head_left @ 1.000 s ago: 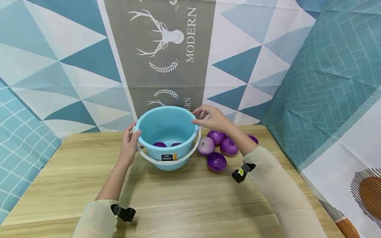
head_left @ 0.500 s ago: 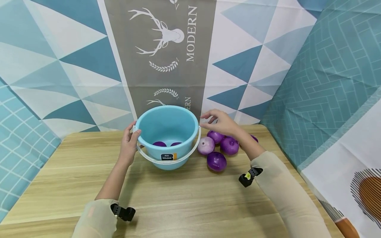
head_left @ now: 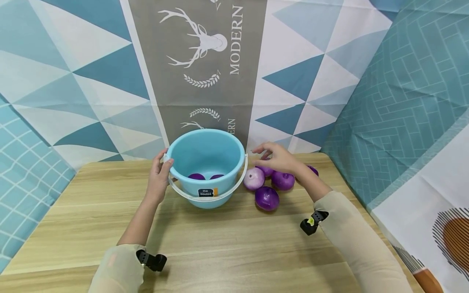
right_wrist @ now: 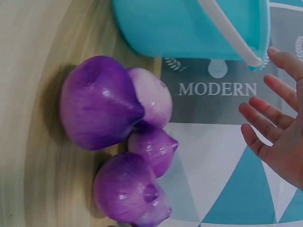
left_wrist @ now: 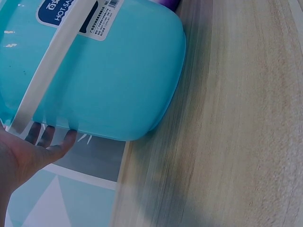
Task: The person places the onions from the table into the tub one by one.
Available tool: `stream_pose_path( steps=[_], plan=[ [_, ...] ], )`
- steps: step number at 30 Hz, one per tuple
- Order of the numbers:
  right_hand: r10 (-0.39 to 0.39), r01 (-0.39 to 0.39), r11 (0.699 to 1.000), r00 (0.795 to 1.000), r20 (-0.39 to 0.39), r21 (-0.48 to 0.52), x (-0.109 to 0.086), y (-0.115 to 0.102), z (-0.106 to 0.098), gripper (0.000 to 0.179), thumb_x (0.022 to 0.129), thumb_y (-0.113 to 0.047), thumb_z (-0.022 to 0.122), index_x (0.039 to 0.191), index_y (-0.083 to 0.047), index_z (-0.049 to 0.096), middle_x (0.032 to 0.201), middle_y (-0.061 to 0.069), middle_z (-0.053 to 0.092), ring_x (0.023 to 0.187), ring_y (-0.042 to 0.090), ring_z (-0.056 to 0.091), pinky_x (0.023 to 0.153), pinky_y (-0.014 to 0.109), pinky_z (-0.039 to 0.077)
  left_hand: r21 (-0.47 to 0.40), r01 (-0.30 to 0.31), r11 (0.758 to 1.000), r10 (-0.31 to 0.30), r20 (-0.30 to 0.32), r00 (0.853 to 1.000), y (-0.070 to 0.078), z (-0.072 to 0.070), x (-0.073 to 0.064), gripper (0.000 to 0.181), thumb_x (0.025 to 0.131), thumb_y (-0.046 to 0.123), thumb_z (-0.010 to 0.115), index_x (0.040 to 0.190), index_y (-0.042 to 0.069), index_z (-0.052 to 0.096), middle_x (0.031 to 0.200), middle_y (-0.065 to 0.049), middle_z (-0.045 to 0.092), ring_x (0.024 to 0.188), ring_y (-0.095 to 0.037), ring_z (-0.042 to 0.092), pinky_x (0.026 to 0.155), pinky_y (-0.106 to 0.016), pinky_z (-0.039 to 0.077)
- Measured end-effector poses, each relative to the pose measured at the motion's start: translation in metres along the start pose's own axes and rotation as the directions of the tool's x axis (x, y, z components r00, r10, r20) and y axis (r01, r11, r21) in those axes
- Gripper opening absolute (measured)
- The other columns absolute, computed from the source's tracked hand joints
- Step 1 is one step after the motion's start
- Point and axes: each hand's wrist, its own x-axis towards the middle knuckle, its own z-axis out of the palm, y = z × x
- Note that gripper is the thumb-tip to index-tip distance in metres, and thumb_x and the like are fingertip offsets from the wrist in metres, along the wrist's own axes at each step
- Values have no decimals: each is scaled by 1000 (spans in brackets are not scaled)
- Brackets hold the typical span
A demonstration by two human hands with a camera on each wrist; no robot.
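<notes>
A light blue bucket point(head_left: 207, 203) with a white handle point(head_left: 239, 184) stands upright on the table, two purple onions point(head_left: 196, 176) showing at its bottom. My left hand point(head_left: 158, 179) holds it at the left rim, fingers along the outer wall point(left_wrist: 109, 94). Right of the bucket lies a group of several onions: a pale one point(head_left: 254, 179), a dark purple one point(head_left: 267, 199) at the front, and others partly hidden behind. My right hand point(head_left: 280, 158) hovers over the back of this group, fingers spread and holding nothing, as the right wrist view also shows.
The wooden table point(head_left: 220, 248) backs onto a patterned wall cloth point(head_left: 205, 93). A teal cloth point(head_left: 395, 101) rises along the right edge. Each forearm carries a black wrist camera point(head_left: 309, 226).
My right hand has moved away from the bucket's right rim, going right and down toward the onions. My left hand and the bucket stay where they were.
</notes>
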Motion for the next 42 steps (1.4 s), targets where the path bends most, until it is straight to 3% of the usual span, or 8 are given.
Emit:
stream_pose_path(
  steps=[9, 19, 26, 32, 37, 42],
  plan=[
    [50, -50, 999, 998, 47, -19, -7, 12, 7, 48, 80, -34, 72, 121, -10, 60, 123, 10, 60, 110, 32, 58, 94, 46, 50, -8, 11, 1000, -11, -1, 1000, 0, 0, 0, 53, 97, 34, 44, 147, 23, 26, 137, -16, 38, 113, -27, 48, 70, -21, 56],
    [70, -62, 994, 994, 86, -91, -17, 27, 14, 50, 79, -38, 72, 120, -12, 60, 121, 12, 61, 110, 30, 58, 93, 48, 50, 7, 9, 1000, -9, -1, 1000, 0, 0, 1, 53, 97, 35, 44, 146, 24, 27, 140, -17, 37, 118, -31, 46, 78, -31, 55],
    [59, -55, 998, 989, 138, -31, -26, 37, 19, 52, 78, -33, 74, 119, -4, 59, 118, 18, 60, 108, 36, 58, 91, 48, 51, 0, 19, 1000, -19, -11, 1000, 0, 0, 1, 52, 97, 34, 44, 146, 24, 28, 137, -17, 39, 115, -30, 48, 75, -27, 57],
    [75, -71, 997, 988, 138, -33, -29, 42, 25, 52, 76, -37, 75, 118, -8, 61, 117, 15, 61, 107, 34, 58, 91, 48, 50, 2, 8, 1000, -8, -8, 1000, 1, 1, 0, 52, 97, 34, 44, 146, 23, 28, 136, -19, 39, 114, -29, 49, 73, -24, 57],
    [84, -78, 996, 986, 147, -46, -32, 49, 31, 52, 75, -38, 76, 117, -12, 61, 111, 11, 62, 101, 32, 58, 84, 39, 52, -1, 9, 1000, -9, -9, 1000, 0, 1, 0, 53, 97, 34, 44, 147, 23, 27, 135, -20, 40, 115, -32, 48, 71, -21, 57],
    [73, -69, 997, 985, 157, -31, -35, 56, 37, 52, 75, -36, 77, 116, -9, 60, 111, 12, 62, 102, 32, 58, 88, 45, 52, -6, 4, 1000, -4, -6, 1000, -1, 0, 1, 54, 98, 34, 43, 147, 22, 26, 136, -19, 40, 117, -33, 46, 69, -19, 56]
  ],
)
